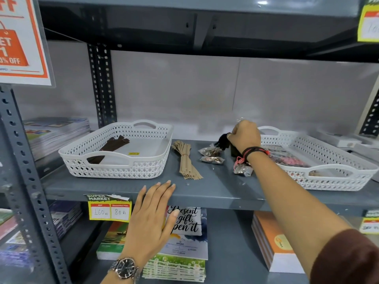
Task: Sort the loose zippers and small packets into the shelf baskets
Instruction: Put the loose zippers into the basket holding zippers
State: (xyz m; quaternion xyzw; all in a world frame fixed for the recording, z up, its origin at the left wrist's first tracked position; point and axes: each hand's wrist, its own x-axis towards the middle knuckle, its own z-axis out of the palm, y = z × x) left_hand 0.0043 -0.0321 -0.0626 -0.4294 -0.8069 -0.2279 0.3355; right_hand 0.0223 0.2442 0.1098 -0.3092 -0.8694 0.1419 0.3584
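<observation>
The right hand is clenched around a black zipper bundle, lifted just above the grey metal shelf; a clear wrapper also shows above its knuckles. The left hand lies flat and released, fingertips resting on the shelf's smooth front edge. Beyond the left hand sits a white lattice-walled plastic basket with cut-out handles, holding dark brown zippers. Between the hands, a tan zipper bundle tied with a thin band lies on bare shelf. Near the right hand lie small shiny packets, another beneath the wrist. A second white basket to its right holds mixed items. Open shelf runs along the front edge.
</observation>
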